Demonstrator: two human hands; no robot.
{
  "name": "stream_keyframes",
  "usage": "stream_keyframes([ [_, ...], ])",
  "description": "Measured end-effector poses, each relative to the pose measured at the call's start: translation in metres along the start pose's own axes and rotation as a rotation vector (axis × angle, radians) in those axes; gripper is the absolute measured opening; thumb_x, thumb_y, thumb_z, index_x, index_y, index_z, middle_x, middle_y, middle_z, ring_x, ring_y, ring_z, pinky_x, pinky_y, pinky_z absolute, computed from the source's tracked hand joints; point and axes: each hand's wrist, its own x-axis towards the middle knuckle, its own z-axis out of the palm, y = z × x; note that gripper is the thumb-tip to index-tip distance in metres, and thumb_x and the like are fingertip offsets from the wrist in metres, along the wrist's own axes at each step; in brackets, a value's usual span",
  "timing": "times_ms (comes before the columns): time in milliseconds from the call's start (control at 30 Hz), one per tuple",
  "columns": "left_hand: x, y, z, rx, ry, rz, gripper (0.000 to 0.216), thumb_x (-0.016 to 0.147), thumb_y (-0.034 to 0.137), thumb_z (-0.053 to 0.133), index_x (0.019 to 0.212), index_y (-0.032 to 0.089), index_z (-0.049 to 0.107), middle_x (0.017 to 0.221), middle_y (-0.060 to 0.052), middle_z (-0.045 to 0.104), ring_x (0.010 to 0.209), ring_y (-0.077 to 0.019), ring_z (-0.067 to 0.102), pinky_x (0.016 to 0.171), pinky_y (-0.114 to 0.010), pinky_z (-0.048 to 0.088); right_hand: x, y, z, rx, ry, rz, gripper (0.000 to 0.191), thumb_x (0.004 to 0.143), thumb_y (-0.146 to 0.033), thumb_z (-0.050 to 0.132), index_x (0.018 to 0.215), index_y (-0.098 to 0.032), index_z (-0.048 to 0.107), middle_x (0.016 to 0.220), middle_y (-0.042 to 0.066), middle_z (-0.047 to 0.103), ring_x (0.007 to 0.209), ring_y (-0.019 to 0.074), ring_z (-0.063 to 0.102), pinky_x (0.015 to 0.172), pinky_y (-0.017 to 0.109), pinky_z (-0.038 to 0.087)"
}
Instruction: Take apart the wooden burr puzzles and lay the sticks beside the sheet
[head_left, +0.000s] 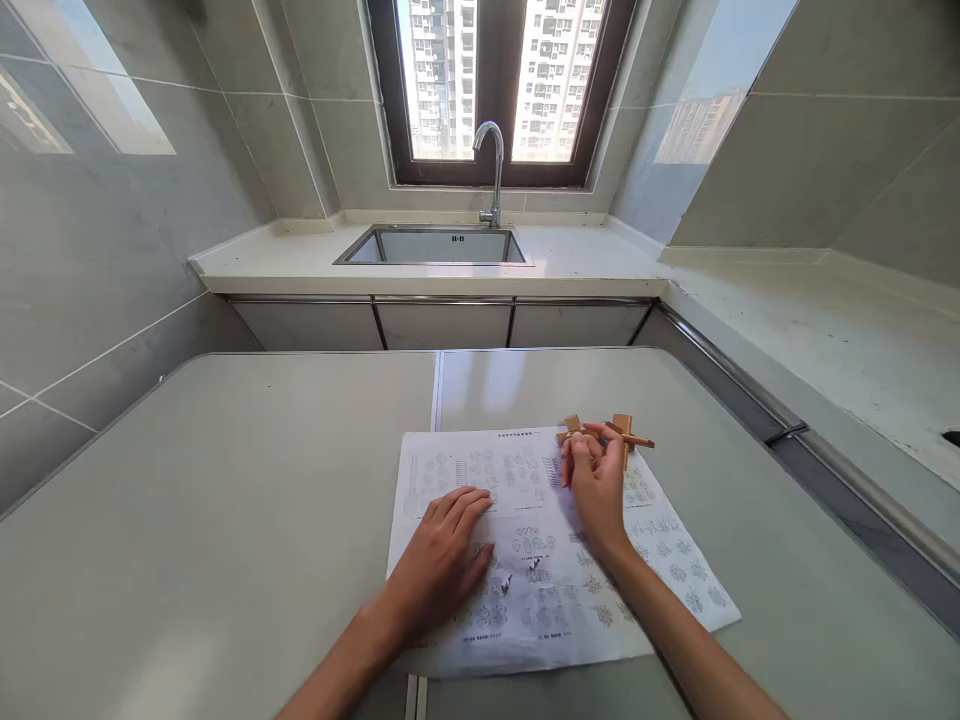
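A white printed instruction sheet (pixel 525 560) lies on the grey table (pixel 225 520) in front of me. My left hand (pixel 444 555) rests flat on the sheet's left half, fingers stretched out, holding nothing. My right hand (pixel 594 482) is at the sheet's far right corner, fingers curled around a small wooden puzzle of crossed sticks (pixel 622 432). Part of the puzzle is hidden behind my fingers.
Beyond the table a white counter holds a steel sink (pixel 435 246) with a curved tap (pixel 493 170) under a dark-framed window. The counter continues along the right wall (pixel 825 330). Grey tiled walls stand on both sides.
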Motion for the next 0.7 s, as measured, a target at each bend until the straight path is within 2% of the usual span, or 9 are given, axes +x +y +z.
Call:
stream_keyframes([
  [233, -0.002, -0.002, 0.003, -0.005, 0.001, -0.002, 0.050, 0.098, 0.016, 0.063, 0.145, 0.023, 0.048, 0.148, -0.010, 0.063, 0.141, -0.0296, 0.056, 0.115, -0.052, 0.052, 0.022, 0.003, -0.023, 0.085, 0.206, 0.043, 0.029, 0.098, -0.046, 0.063, 0.117, -0.029, 0.048, 0.066, -0.011, 0.059, 0.038, 0.0098, 0.051, 0.039, 0.021, 0.042],
  [333, -0.003, -0.002, 0.003, -0.010, 0.004, 0.000, 0.049, 0.098, 0.016, 0.062, 0.145, 0.023, 0.047, 0.148, -0.010, 0.063, 0.140, -0.0299, 0.056, 0.115, -0.053, 0.052, 0.026, 0.007, -0.028, 0.124, 0.238, 0.079, 0.030, 0.097, -0.047, 0.063, 0.117, -0.029, 0.050, 0.059, -0.012, 0.056, 0.037, 0.0114, 0.052, 0.035, 0.019, 0.037],
  [500, -0.004, -0.001, 0.002, -0.008, -0.014, -0.001, 0.048, 0.099, 0.016, 0.060, 0.145, 0.022, 0.046, 0.149, -0.010, 0.061, 0.142, -0.0295, 0.054, 0.116, -0.052, 0.051, 0.034, 0.012, -0.035, 0.195, 0.298, 0.144, 0.033, 0.091, -0.045, 0.068, 0.113, -0.027, 0.051, 0.055, -0.013, 0.054, 0.036, 0.0108, 0.050, 0.036, 0.019, 0.039],
  [700, -0.004, -0.002, 0.004, 0.002, -0.006, -0.002, 0.048, 0.099, 0.016, 0.060, 0.144, 0.022, 0.047, 0.149, -0.009, 0.061, 0.142, -0.0290, 0.054, 0.117, -0.052, 0.051, 0.044, 0.021, -0.042, 0.238, 0.355, 0.195, 0.032, 0.089, -0.043, 0.068, 0.102, -0.028, 0.043, 0.057, -0.013, 0.057, 0.036, 0.0098, 0.048, 0.035, 0.018, 0.037],
])
